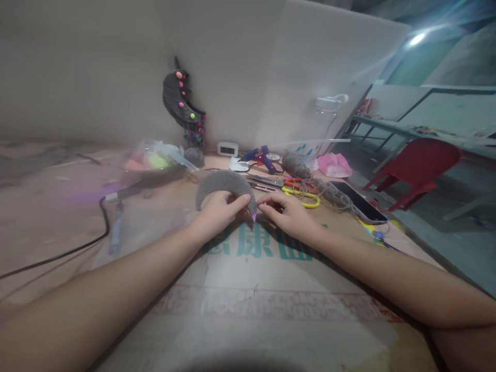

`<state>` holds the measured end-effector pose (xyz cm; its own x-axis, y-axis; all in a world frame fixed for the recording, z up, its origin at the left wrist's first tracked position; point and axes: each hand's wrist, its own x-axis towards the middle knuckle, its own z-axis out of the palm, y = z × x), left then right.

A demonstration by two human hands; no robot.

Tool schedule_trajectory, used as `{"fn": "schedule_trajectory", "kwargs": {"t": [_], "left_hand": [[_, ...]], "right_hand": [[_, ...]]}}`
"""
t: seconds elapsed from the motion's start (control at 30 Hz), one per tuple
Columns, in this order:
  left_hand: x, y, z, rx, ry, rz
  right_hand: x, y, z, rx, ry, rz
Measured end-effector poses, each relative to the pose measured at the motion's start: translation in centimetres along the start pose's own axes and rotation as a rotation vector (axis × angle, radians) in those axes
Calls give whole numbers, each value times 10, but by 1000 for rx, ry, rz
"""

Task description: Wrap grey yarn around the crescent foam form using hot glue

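Observation:
My left hand (223,209) is closed around a crescent shape wrapped in grey yarn (225,182), held with its curve upward above the cardboard. A small pink-purple tip (254,217) shows at the crescent's right end. Close beside that end is my right hand (284,212), thumb and forefinger pinched together. Whatever lies between those fingertips is too small to make out. Just beyond the right hand lie yellow-handled scissors (302,198) and orange-handled scissors (298,184).
A finished-looking grey crescent with coloured balls (181,101) hangs against the white wall. Behind my hands are a blue glue gun (260,157), grey yarn (296,164), a small digital clock (227,149) and a clear bottle (323,124). A phone (358,202) lies right; a black cable (104,222) runs left.

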<state>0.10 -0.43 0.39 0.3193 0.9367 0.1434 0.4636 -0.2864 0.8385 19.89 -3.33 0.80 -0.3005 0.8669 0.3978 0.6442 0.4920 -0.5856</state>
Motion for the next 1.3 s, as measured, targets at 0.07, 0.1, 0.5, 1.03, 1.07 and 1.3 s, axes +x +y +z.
{"fn": "schedule_trajectory", "kwargs": {"t": [0.07, 0.1, 0.5, 1.03, 1.07, 1.3], "left_hand": [[0, 0, 0, -3, -10, 11], [0, 0, 0, -5, -13, 13], [0, 3, -1, 41, -17, 13], [-1, 4, -1, 72, -33, 26], [-1, 5, -1, 73, -27, 24], [2, -2, 0, 24, 18, 17]], "right_hand": [[0, 0, -2, 14, 2, -64], [0, 1, -2, 21, 8, -96], [4, 2, 0, 39, -89, -70], [3, 0, -1, 160, -118, 18], [3, 0, -1, 177, -112, 25], [4, 1, -2, 163, -138, 51]]}}
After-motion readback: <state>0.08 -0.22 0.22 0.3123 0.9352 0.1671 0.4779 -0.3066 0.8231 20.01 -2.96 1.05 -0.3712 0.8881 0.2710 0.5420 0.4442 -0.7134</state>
